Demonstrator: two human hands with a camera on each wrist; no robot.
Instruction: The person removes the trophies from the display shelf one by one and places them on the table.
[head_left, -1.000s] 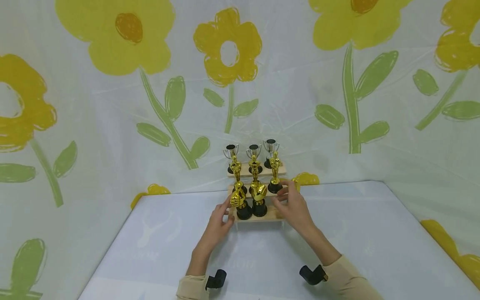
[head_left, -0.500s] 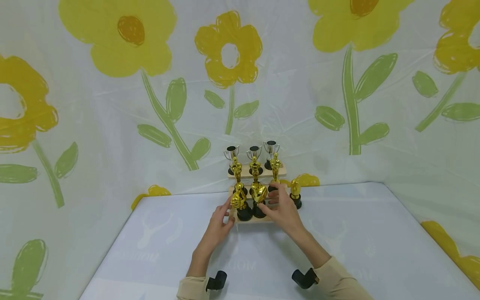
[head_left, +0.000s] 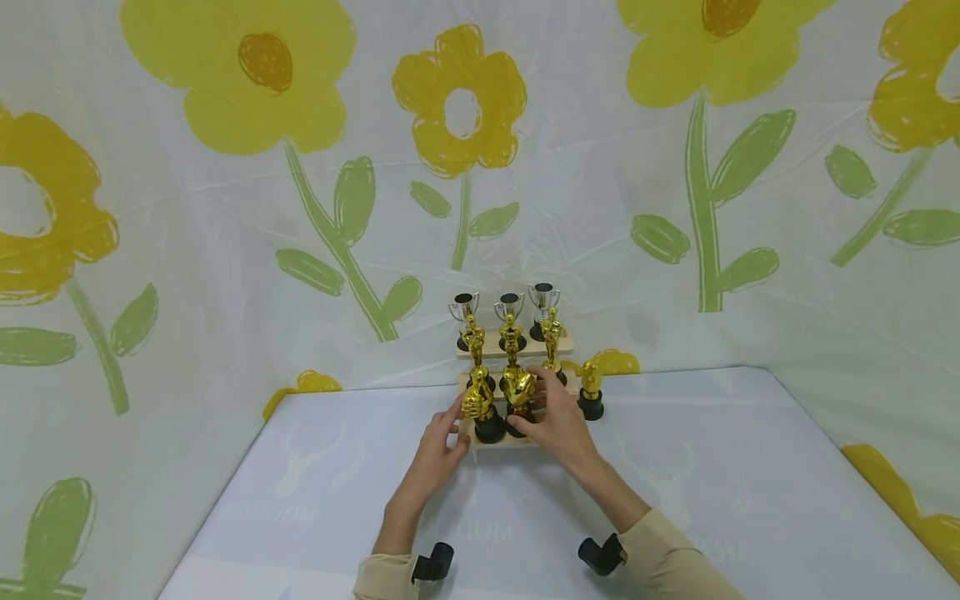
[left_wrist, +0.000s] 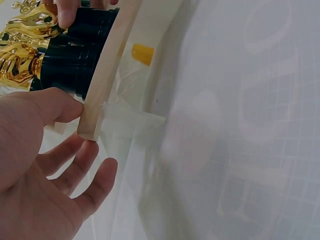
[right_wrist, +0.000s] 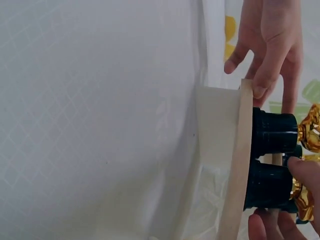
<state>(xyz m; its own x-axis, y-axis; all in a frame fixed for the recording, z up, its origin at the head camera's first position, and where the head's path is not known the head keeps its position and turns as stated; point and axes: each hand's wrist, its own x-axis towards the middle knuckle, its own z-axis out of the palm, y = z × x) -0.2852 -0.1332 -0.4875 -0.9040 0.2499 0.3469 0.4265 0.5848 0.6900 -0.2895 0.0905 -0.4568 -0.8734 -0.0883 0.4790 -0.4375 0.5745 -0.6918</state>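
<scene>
A tiered wooden display shelf [head_left: 491, 444] holds rows of small trophies. My left hand [head_left: 437, 450] grips the left end of its lowest board, thumb on top and fingertips around the edge in the left wrist view. Beside that thumb stands a gold fist-shaped trophy [head_left: 477, 402] on a black base. My right hand [head_left: 564, 427] pinches the neighbouring gold trophy [head_left: 518, 385], its thumb [right_wrist: 304, 172] near the top of the black base and other fingers behind. This trophy stands upright on the lowest board. The fingers partly hide its base.
Gold figure trophies [head_left: 512, 343] occupy the middle tier; silver cup trophies [head_left: 510, 307] fill the top one. Another gold trophy [head_left: 591, 392] stands on the white-covered table [head_left: 675, 467], right of the shelf. A flower-printed cloth [head_left: 570, 192] hangs close behind.
My right hand let go of the gold trophy now standing right of the shelf. It moved left and took hold of the right-hand front trophy. The left hand stayed at the shelf's end.
</scene>
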